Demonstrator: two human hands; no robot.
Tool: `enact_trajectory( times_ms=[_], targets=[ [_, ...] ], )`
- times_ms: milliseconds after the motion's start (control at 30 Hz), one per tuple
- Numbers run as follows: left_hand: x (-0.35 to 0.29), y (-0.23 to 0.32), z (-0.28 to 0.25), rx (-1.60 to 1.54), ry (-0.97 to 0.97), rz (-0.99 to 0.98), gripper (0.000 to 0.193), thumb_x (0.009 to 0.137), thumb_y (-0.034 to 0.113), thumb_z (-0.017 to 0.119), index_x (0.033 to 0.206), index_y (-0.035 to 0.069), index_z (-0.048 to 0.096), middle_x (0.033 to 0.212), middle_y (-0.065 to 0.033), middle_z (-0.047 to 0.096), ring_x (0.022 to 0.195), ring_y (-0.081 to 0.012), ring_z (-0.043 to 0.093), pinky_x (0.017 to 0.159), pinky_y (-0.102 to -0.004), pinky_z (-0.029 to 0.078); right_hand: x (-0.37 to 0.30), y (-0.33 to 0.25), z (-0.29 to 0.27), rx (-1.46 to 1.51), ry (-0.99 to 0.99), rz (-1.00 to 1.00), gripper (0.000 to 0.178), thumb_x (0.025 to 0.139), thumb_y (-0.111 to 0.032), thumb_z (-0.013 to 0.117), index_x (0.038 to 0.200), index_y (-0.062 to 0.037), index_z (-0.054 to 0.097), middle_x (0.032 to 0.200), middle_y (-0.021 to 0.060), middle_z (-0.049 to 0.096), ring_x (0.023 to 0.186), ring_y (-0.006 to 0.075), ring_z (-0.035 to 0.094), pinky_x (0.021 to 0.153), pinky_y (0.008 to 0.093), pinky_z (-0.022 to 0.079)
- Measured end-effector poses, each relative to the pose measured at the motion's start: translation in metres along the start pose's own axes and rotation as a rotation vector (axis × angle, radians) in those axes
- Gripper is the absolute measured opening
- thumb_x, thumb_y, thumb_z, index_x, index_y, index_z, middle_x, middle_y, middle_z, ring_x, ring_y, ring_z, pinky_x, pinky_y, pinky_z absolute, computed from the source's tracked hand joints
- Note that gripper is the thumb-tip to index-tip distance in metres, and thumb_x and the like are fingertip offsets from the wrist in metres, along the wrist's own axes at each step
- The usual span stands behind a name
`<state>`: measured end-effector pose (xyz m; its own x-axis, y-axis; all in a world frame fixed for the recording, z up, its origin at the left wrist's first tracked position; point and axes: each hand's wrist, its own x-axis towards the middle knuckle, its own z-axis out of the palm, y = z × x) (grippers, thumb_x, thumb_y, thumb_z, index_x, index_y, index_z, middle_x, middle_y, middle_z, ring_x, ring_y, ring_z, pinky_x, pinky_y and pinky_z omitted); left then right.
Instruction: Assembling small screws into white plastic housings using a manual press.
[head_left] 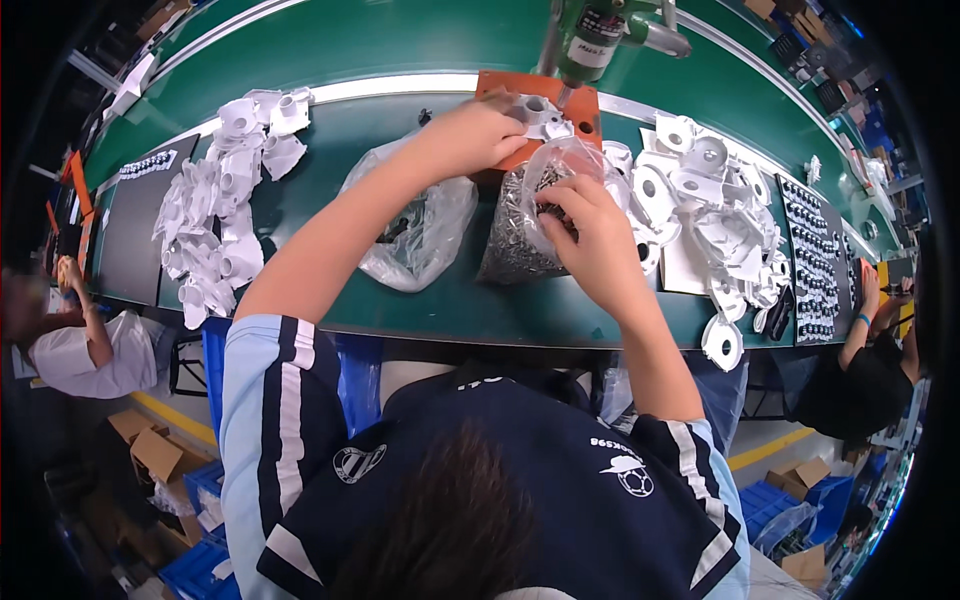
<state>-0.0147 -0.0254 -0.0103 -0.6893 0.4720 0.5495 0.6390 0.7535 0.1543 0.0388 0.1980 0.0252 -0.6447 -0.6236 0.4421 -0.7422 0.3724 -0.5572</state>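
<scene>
My left hand (470,138) reaches up to an orange fixture block (497,84) at the back of the bench, its fingers closed on the edge of a white plastic housing (536,108) seated there. Over the mouth of a clear plastic bag of small metal screws (508,232), my right hand (597,240) dips with curled fingers among the screws. What lies between those fingertips is too small to make out. A green electric screwdriver (588,50) hangs above the fixture, its bit pointing down close to the housing.
A second clear bag (420,245) with dark small parts stands left of the screws. White housings are heaped at left (225,190) and right (710,200). A tray of black parts (812,250) lies far right. Co-workers sit at both sides.
</scene>
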Motion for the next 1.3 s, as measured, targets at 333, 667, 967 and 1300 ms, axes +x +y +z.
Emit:
enact_trajectory(
  times_ms=[333, 667, 967, 1300],
  targets=[
    [-0.096, 0.033, -0.096, -0.062, -0.775, -0.693, 0.016, 0.080, 0.014, 0.054, 0.093, 0.007, 0.059, 0.084, -0.0142, 0.063, 0.076, -0.0344, 0.060, 0.067, -0.0398, 0.047, 0.011, 0.004, -0.005, 0.006, -0.123, 0.094, 0.010, 0.077, -0.001, 0.061, 0.085, 0.0016, 0.056, 0.080, 0.0121, 0.053, 0.068, 0.0260, 0.055, 0.061, 0.0327, 0.045],
    [-0.132, 0.041, -0.079, 0.116, -0.563, -0.749, 0.011, 0.074, 0.009, 0.058, 0.083, 0.004, 0.054, 0.086, -0.0175, 0.061, 0.079, -0.0366, 0.059, 0.067, -0.0432, 0.047, 0.016, 0.008, -0.013, 0.155, 0.034, 0.202, 0.010, 0.085, -0.002, 0.055, 0.094, 0.0010, 0.052, 0.076, 0.0075, 0.056, 0.064, 0.0138, 0.054, 0.060, 0.0261, 0.044],
    [-0.126, 0.035, -0.079, -0.793, -0.099, -0.973, 0.008, 0.074, -0.002, 0.050, 0.071, 0.003, 0.045, 0.093, -0.0130, 0.059, 0.065, -0.0149, 0.059, 0.054, -0.0258, 0.045, 0.014, 0.010, -0.039, 0.779, 0.244, 0.306, 0.010, 0.084, -0.004, 0.059, 0.087, -0.0016, 0.050, 0.072, 0.0000, 0.052, 0.060, 0.0046, 0.044, 0.054, 0.0184, 0.035],
    [-0.085, 0.020, -0.077, -1.223, 0.072, -1.033, 0.011, 0.083, 0.005, 0.060, 0.085, 0.001, 0.050, 0.085, -0.0123, 0.061, 0.065, -0.0138, 0.060, 0.060, -0.0233, 0.048, 0.002, 0.036, -0.060, 0.994, 0.124, 0.448, 0.009, 0.081, -0.002, 0.060, 0.087, 0.0027, 0.057, 0.074, 0.0057, 0.058, 0.061, 0.0124, 0.054, 0.056, 0.0235, 0.044]
  ],
)
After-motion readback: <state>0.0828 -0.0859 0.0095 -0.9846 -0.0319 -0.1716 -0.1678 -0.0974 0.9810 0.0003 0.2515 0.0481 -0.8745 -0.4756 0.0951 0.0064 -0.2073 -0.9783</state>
